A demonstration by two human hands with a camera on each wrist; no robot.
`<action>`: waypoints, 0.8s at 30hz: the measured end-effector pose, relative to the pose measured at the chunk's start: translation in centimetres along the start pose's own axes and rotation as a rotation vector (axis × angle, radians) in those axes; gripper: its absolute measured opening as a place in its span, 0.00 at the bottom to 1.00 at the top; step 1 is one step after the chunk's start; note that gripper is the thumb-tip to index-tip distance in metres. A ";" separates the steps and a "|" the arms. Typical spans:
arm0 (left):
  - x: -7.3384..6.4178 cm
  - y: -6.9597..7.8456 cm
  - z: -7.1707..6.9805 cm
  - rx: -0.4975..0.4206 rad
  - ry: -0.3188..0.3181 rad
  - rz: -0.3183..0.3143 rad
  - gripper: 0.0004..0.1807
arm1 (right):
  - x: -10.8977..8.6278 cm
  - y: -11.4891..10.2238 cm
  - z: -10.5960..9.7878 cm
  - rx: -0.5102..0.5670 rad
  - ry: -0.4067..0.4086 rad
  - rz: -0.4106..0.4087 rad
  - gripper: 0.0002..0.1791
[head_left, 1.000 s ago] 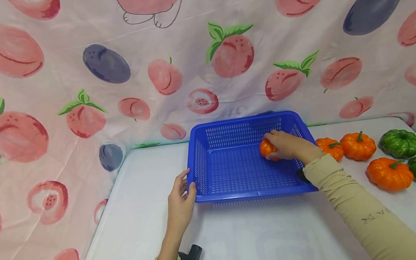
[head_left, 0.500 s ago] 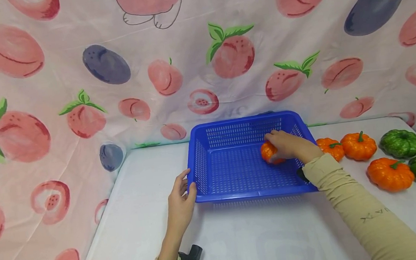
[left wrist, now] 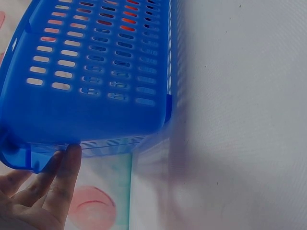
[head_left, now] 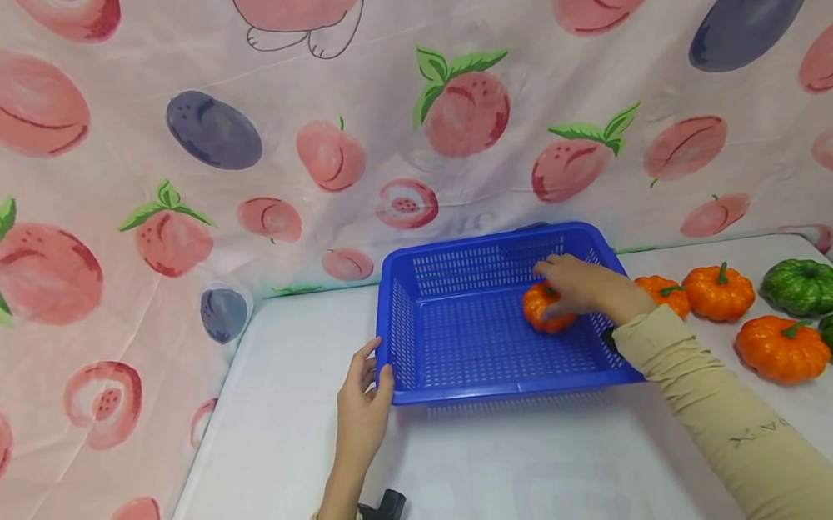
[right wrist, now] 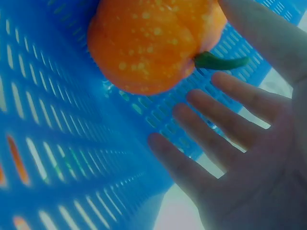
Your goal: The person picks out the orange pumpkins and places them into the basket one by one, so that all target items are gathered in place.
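Inside the blue plastic basket (head_left: 504, 388), a small orange pumpkin (head_left: 537, 308) sits on the mesh floor near the right wall. My right hand (head_left: 579, 284) is over its right side. In the right wrist view the fingers are spread and extended, apart from the pumpkin (right wrist: 148, 45) and its green stem; the thumb lies close to it, and whether it touches cannot be told. My left hand (head_left: 361, 406) rests against the basket's left side near the front corner. Its fairly straight fingertips touch the basket wall (left wrist: 86, 112) below the rim in the left wrist view.
Right of the basket lie more orange pumpkins (head_left: 718, 293) and two green pumpkins (head_left: 803, 287) on the white table (head_left: 513, 477). One orange pumpkin (head_left: 664, 295) is partly behind the right forearm. A fruit-print cloth (head_left: 231, 52) hangs behind and at the left.
My right hand has loosened from the orange pumpkin and shifted slightly right, leaving it lower on the basket floor and more exposed. The left hand and basket have stayed in place.
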State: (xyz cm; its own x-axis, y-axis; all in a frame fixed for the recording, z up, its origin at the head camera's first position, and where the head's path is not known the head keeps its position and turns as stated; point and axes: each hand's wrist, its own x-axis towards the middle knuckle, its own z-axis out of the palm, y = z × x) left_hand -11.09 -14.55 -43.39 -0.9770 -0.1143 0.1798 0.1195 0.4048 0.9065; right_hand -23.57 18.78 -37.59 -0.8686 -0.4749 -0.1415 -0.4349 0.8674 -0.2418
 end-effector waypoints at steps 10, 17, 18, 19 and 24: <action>0.1 -0.2 0.1 -0.002 -0.010 0.015 0.23 | -1.4 -0.1 -1.3 0.017 0.049 -0.023 0.35; -0.2 -0.2 0.2 -0.006 -0.005 0.020 0.23 | -2.3 0.0 -1.7 0.003 0.090 -0.039 0.34; -0.2 -0.2 0.1 -0.005 -0.002 0.021 0.23 | -2.5 -0.1 -1.7 0.000 0.095 -0.039 0.34; -0.2 -0.2 0.1 -0.002 -0.002 0.020 0.23 | -2.6 -0.2 -1.8 -0.002 0.098 -0.037 0.35; -0.3 -0.3 0.1 -0.002 0.002 0.020 0.23 | -3.3 -0.4 -2.1 -0.011 0.111 -0.024 0.35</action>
State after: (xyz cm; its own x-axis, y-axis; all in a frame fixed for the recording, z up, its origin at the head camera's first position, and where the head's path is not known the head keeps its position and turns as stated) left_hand -10.89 -14.53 -43.72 -0.9741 -0.1077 0.1990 0.1398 0.4051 0.9035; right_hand -21.07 20.32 -35.06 -0.8785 -0.4769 -0.0286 -0.4581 0.8578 -0.2331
